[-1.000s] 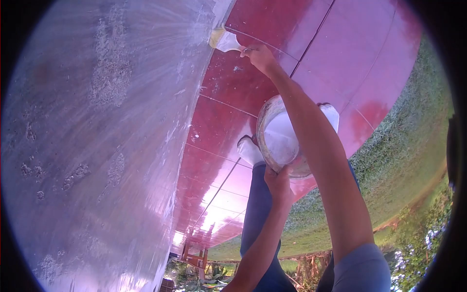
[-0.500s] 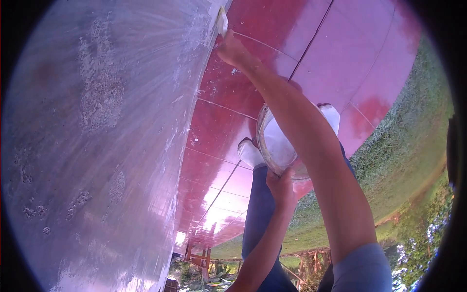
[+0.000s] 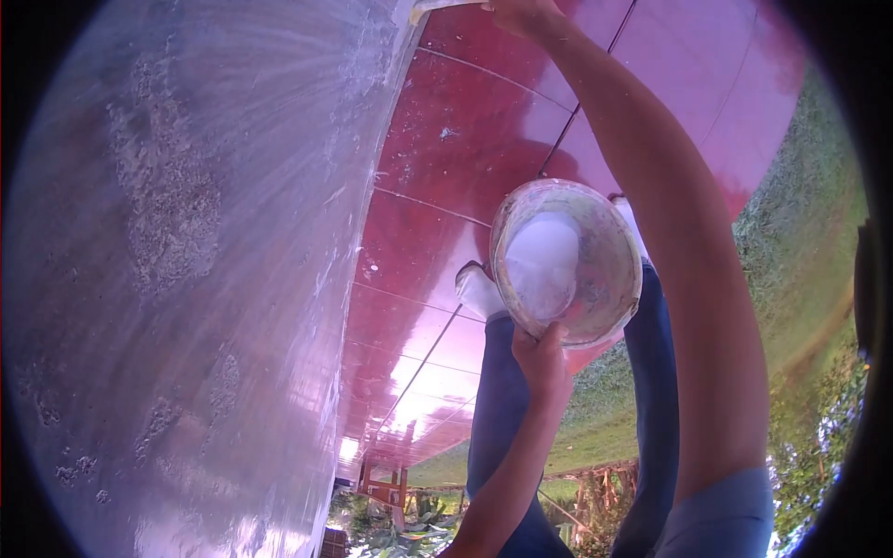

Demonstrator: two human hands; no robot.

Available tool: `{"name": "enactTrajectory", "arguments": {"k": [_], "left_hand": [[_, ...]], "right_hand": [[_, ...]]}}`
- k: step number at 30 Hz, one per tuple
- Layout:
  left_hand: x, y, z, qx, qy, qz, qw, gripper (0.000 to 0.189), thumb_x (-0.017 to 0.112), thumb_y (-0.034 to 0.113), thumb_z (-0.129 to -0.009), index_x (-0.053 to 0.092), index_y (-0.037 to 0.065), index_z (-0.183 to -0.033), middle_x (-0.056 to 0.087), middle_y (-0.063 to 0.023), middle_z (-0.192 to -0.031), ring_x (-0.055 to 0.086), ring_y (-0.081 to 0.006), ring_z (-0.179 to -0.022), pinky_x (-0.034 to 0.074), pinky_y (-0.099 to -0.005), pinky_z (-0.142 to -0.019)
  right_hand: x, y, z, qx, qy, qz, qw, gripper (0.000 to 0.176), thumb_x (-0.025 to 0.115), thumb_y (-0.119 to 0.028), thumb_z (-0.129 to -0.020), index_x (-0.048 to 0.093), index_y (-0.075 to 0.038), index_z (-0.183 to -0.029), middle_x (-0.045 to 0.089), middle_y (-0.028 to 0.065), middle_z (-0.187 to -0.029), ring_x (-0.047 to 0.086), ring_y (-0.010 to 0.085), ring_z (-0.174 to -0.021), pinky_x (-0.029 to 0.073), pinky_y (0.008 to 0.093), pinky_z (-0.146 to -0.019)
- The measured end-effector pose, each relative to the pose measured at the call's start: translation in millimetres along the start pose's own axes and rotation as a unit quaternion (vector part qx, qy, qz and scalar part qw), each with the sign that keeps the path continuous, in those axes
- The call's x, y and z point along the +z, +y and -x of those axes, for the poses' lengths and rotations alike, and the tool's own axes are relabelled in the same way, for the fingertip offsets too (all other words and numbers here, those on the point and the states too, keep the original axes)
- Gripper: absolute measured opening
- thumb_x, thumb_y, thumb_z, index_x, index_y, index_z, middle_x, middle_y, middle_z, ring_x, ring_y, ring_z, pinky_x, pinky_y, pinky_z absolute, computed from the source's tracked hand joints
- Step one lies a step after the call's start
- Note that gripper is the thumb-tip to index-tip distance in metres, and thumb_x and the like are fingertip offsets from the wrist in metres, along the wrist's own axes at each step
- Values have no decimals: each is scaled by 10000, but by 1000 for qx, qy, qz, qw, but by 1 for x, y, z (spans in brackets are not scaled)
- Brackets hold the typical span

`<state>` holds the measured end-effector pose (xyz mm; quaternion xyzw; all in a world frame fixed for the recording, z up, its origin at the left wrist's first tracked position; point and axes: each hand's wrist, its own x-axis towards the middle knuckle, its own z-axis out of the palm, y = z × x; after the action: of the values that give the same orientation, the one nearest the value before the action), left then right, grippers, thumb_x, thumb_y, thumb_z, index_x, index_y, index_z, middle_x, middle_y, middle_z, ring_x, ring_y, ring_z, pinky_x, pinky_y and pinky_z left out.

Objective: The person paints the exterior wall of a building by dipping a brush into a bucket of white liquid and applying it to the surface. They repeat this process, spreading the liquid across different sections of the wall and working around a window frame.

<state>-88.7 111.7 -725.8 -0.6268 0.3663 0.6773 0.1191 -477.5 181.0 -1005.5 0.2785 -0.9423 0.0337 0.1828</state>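
Observation:
My left hand point(image 3: 542, 358) is closed on the near rim of a round bucket point(image 3: 609, 270), whose mouth faces me. White paint point(image 3: 541, 260) lies inside it, and its inner wall is smeared. At the top edge, my right hand point(image 3: 523, 13) is partly cut off. Its fingers are closed on the handle of what looks like a paintbrush point(image 3: 448, 5). The brush's pale head is against the edge of the grey-white wall point(image 3: 251, 186), where it meets the red floor.
The glossy red tiled floor point(image 3: 437, 223) has pale specks and dark joint lines. My shoes stand on either side of the bucket. Grass point(image 3: 781, 251) borders the floor on the right. A wooden frame point(image 3: 383, 485) and plants show at the bottom. Rough patches mark the wall.
My right hand has moved up and to the right, with the brush now lying more sideways. My right arm has swung off the bucket, showing its inside. The left hand keeps its hold.

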Motion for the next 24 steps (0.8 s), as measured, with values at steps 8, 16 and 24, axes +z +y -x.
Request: {"name": "enactTrajectory", "arguments": {"k": [8,16,24], "left_hand": [[5,-1,1,41,28,-16,999,382,575,-100,-760,556,-54,-1138,628,-86,-1089,607,-160,-951,464,-290,-858],[3,-14,1,31,29,-14,999,406,574,-101,-755,557,-50,-1157,632,-84,-1087,606,-162,-977,458,-293,-877],[9,-4,-1,-9,17,-15,1000,602,573,-89,-678,467,-12,-1265,534,-101,-1187,526,-201,-1108,376,-330,-1004]], "right_hand": [[-31,-75,-11,434,-185,-322,821,345,506,-189,-958,502,-46,-1272,668,227,-998,675,374,-905,544,452,-776],[-80,-138,36,136,-500,-527,674,404,517,-203,-966,530,-91,-1355,650,177,-1179,631,349,-1056,490,433,-910],[-72,-38,-37,100,-347,-343,867,375,583,-152,-916,577,-104,-1288,669,185,-1134,644,400,-1018,503,458,-865]]}}
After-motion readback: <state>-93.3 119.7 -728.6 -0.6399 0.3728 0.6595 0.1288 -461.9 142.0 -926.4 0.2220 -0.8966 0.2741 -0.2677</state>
